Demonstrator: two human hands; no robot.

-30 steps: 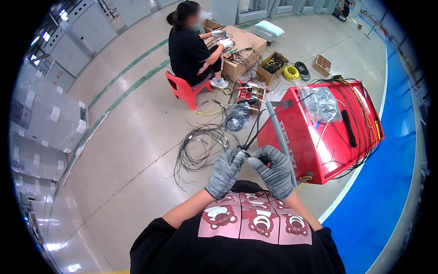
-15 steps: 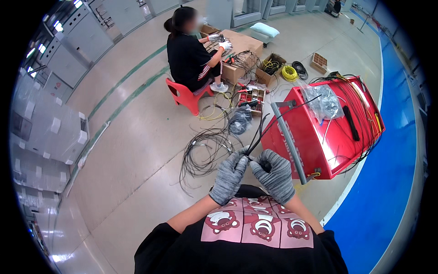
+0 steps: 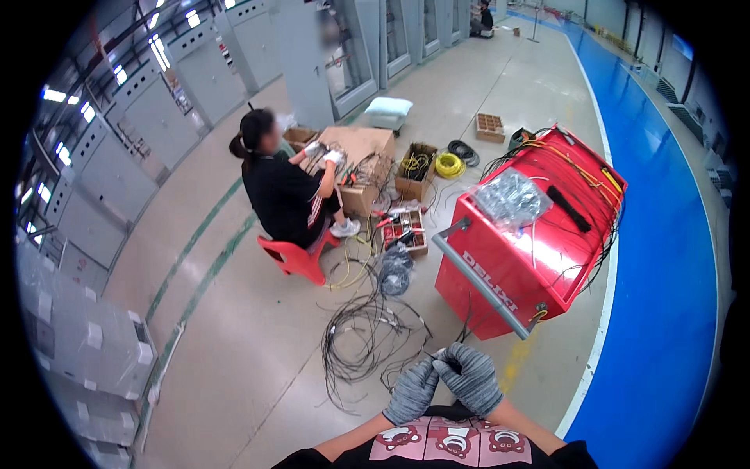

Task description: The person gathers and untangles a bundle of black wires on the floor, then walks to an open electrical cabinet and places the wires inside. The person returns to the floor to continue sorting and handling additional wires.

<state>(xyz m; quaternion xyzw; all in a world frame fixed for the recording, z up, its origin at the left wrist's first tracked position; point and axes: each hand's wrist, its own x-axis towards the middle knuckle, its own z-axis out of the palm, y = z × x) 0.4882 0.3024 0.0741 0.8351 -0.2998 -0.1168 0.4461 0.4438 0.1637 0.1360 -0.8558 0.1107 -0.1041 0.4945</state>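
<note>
Both hands wear grey knit gloves and meet low in the picture, in front of my black top. My left hand (image 3: 412, 388) is closed, thumb and fingers pinched on thin black wires (image 3: 466, 327), whose ends stick up just beyond the gloves. Pressed against it, my right hand (image 3: 472, 378) is closed too, its fingertips at the same wires. The gloves hide the exact point of grip. Just beyond my left hand, a loose tangle of black cables (image 3: 344, 344) with small pale tags lies on the floor.
A red cart (image 3: 500, 301) with a grey handle stands ahead right, bearing cables and a clear plastic bag (image 3: 512, 199). Ahead left, a person (image 3: 281, 184) sits on a red chair (image 3: 293, 259) at a cardboard box (image 3: 351, 191). Near it are a parts box (image 3: 405, 233) and yellow cable coil (image 3: 449, 165).
The view has tilted up, so the cart and seated person sit differently in it and my hands appear lower. My hands have drawn closer together, and less of the wires shows.
</note>
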